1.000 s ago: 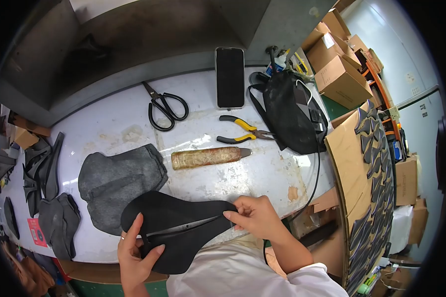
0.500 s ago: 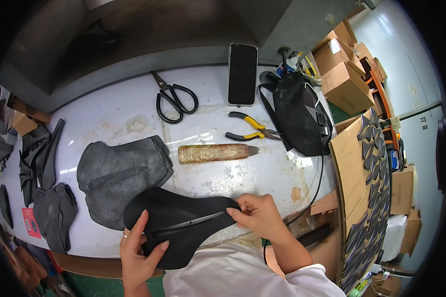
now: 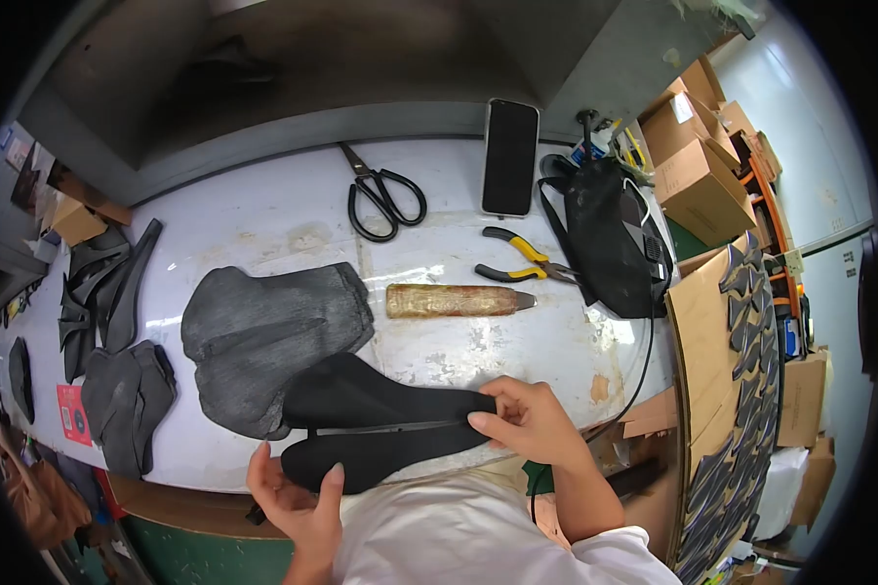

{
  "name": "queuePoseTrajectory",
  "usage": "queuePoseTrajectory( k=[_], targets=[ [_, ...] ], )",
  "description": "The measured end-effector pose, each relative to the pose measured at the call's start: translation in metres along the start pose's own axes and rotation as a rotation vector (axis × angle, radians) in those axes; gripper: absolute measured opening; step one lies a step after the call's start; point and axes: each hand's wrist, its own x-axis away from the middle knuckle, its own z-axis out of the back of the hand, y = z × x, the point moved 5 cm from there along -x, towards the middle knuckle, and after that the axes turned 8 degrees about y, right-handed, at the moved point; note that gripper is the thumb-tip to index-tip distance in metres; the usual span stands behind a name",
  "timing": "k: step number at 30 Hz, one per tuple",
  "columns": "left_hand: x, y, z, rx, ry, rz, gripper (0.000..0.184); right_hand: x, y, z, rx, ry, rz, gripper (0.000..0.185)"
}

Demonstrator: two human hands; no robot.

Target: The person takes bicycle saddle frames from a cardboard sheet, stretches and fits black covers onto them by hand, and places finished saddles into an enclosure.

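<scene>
A black bicycle saddle (image 3: 361, 400), with a long slot down its middle, is in front of me near the table's front edge. My right hand (image 3: 522, 421) pinches its narrow nose between thumb and fingers. By the wide rear end, my left hand (image 3: 298, 497) has its fingers spread, the thumb lying over the saddle's near edge; any fingers beneath are hidden. The saddle's far side overlaps a stack of grey saddle-shaped pieces (image 3: 273, 331). Beyond it lies a blade with a tape-wrapped handle (image 3: 451, 300).
Scissors (image 3: 385, 195), yellow-black pliers (image 3: 527, 258), a phone (image 3: 509, 158) and a black bag-like item (image 3: 610, 239) with a cable lie farther back. At left are dark cut pieces (image 3: 112, 292) and another grey stack (image 3: 129, 405). Cardboard with many dark pieces (image 3: 732, 390) stands at right.
The saddle has turned so its slot shows wider and more level. My left fingers have loosened and spread at the rear; my right hand keeps the nose. The whole view has shifted slightly.
</scene>
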Motion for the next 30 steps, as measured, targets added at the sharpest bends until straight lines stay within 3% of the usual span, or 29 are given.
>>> queuePoseTrajectory(
  k=[2,3,5,6,7,9,10,12,13,15,16,17,19,20,21,23,24,27,29,30],
  targets=[
    [0.004,0.008,0.000,0.471,0.241,0.063,0.068,0.001,0.005,-0.001,-0.032,-0.261,0.170,0.024],
    [-0.002,0.015,0.003,0.475,0.244,0.056,0.068,0.001,0.008,-0.003,-0.032,-0.262,0.178,0.024],
    [-0.008,0.015,-0.008,0.904,-0.057,0.606,0.052,0.001,0.013,-0.004,-0.515,-0.221,0.113,0.042],
    [-0.008,0.009,-0.008,0.857,-0.134,0.528,0.037,-0.004,0.019,-0.009,-0.548,-0.086,0.147,0.065],
    [-0.010,0.019,-0.012,0.780,-0.193,0.463,0.033,-0.002,-0.002,-0.023,-0.548,-0.084,0.159,0.065],
    [-0.013,0.039,-0.024,0.732,-0.417,0.460,0.028,0.009,-0.040,-0.050,-1.044,-0.115,-0.275,0.084],
    [-0.018,0.046,-0.025,0.734,-0.427,0.453,0.028,0.010,-0.039,-0.045,-1.048,-0.110,-0.264,0.084],
    [-0.031,0.075,-0.024,0.427,-0.540,0.032,0.025,0.021,-0.054,-0.051,-1.176,-0.742,-0.115,0.100],
    [-0.037,0.101,-0.020,0.332,-0.589,-0.244,0.016,0.017,-0.062,-0.042,-1.021,-0.859,0.165,0.104],
    [-0.043,0.121,-0.014,0.739,-0.793,-0.591,0.014,0.006,-0.056,-0.042,-1.300,-0.769,0.445,0.102],
    [-0.041,0.134,-0.010,0.760,-0.818,-0.689,0.020,0.006,-0.064,-0.032,-1.213,-0.704,0.377,0.080],
    [-0.035,0.151,-0.011,0.649,-0.854,-0.838,0.016,0.010,-0.075,-0.022,-1.213,-0.707,0.386,0.080],
    [-0.018,0.183,-0.020,0.306,-0.961,-1.068,0.012,0.015,-0.092,-0.008,-0.114,-0.255,0.686,0.043],
    [-0.002,0.185,-0.023,0.134,-0.842,-1.188,0.017,0.022,-0.106,-0.004,0.002,-0.107,0.696,0.032],
    [0.012,0.187,-0.028,-0.007,-0.803,-1.311,0.019,0.024,-0.109,-0.001,-0.001,-0.108,0.704,0.032],
    [0.032,0.178,-0.031,-0.001,-0.813,-1.354,0.020,0.032,-0.113,0.007,-0.174,-0.150,0.791,0.032],
    [0.042,0.173,-0.039,-0.057,-0.844,-1.420,0.022,0.033,-0.111,0.009,-0.373,-0.122,0.894,0.019],
    [0.052,0.148,-0.047,-0.149,-0.873,-1.474,0.026,0.043,-0.115,0.020,-0.501,-0.100,0.726,0.015],
    [0.036,0.139,-0.032,-0.027,-0.551,-1.478,0.020,0.046,-0.117,0.028,-0.490,-0.125,0.730,0.016],
    [0.019,0.137,-0.020,-0.316,-0.490,-1.370,0.018,0.047,-0.117,0.032,-0.476,-0.129,0.734,0.018]
  ],
)
